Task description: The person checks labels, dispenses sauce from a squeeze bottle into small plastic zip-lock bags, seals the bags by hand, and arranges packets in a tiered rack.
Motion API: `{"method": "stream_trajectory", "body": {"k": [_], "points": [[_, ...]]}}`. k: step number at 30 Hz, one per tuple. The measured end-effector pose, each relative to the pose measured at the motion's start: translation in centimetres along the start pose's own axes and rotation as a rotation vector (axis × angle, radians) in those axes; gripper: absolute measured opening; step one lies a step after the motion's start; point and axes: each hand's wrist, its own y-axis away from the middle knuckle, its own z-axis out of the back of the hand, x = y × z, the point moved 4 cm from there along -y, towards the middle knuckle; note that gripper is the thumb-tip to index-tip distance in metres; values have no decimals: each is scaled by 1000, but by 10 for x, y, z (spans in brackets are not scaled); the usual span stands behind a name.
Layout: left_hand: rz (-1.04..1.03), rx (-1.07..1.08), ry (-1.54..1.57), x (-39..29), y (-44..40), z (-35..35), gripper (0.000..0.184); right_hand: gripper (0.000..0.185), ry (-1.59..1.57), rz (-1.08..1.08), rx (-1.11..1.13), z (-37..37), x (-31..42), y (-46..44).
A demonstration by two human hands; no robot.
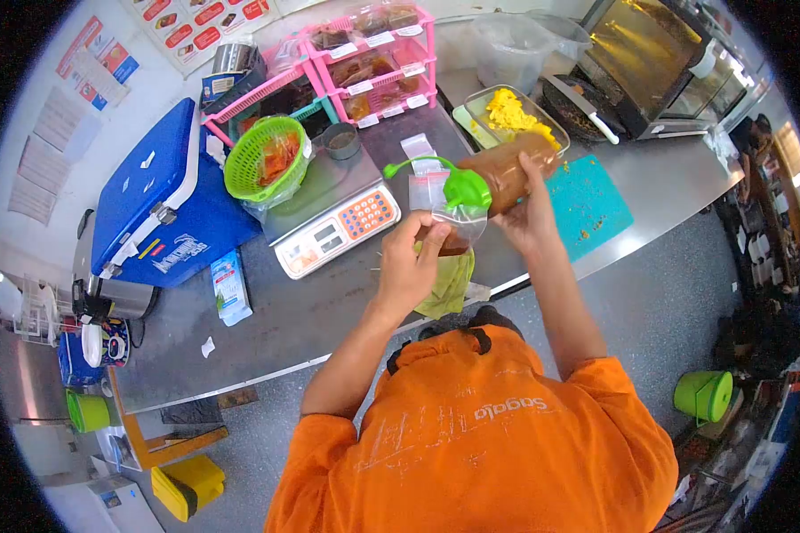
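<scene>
My right hand (535, 209) is wrapped round a squeeze bottle (500, 178) of brown sauce. The bottle is tilted, with its green cap (465, 193) low and to the left and the cap's tethered stopper hanging loose. In a pinch between thumb and fingers, my left hand (411, 262) holds the rim of a small clear plastic bag (471, 229). The cap sits at the mouth of this bag, and some brown sauce shows low in it. Below the bag lies a yellow-green cloth (449, 291) at the counter's edge. More small zip bags (427, 189) lie just behind.
Left of my hands stand a digital scale (338, 229), a green basket (256, 164) of orange-red packets and a blue cooler (173, 209). Pink stacked trays (364, 69) stand behind. To the right are a turquoise cutting board (596, 209), a tray of yellow food (516, 111) and a knife (596, 120).
</scene>
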Motion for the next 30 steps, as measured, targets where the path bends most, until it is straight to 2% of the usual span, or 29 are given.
{"method": "stream_trajectory", "body": {"k": [2, 3, 4, 5, 6, 11, 13, 14, 17, 19, 20, 21, 23, 27, 29, 30], "points": [[-4, -27, 62, -2, -4, -5, 17, 66, -293, -196, -71, 23, -26, -16], [-3, -48, 253, -3, -7, -8, 18, 66, -296, -200, -68, 42, -41, -29], [-3, -71, 444, -2, -9, -8, 18, 64, -432, -177, -37, 65, -55, -45], [-1, -76, 440, -1, -10, -7, 18, 63, -567, -155, -6, 81, -64, -55], [11, -93, 443, 1, -12, -6, 17, 61, -768, -298, -83, 89, -74, -53], [82, -196, 493, 9, -17, 4, 16, 63, -877, -235, -98, 192, -121, -75], [134, -204, 628, 20, -17, 7, 17, 65, -930, -242, -59, 191, -122, -64], [138, -200, 621, 22, -16, 7, 17, 66, -1025, -283, -147, 194, -124, -57], [145, -225, 597, 29, -14, 11, 15, 73, -870, -186, -187, 171, -130, -15], [30, -252, 413, 41, -11, 15, 14, 56, 81, -289, -125, 129, -121, 24], [36, -248, 411, 40, -11, 16, 14, 46, 368, -117, -23, 95, -107, 32], [49, -237, 419, 37, -10, 16, 13, 46, 363, -124, -35, 70, -98, 39], [74, -207, 438, 31, -7, 13, 13, 31, 633, 367, 232, 14, -65, 46], [59, -202, 432, 27, -6, 16, 12, 20, 605, 406, 257, -22, -50, 41], [69, -224, 468, 23, -6, 22, 13, 13, 704, 528, 286, -33, -45, 40], [71, -230, 469, 18, -7, 24, 13, 13, 707, 524, 290, -39, -43, 40]]}}
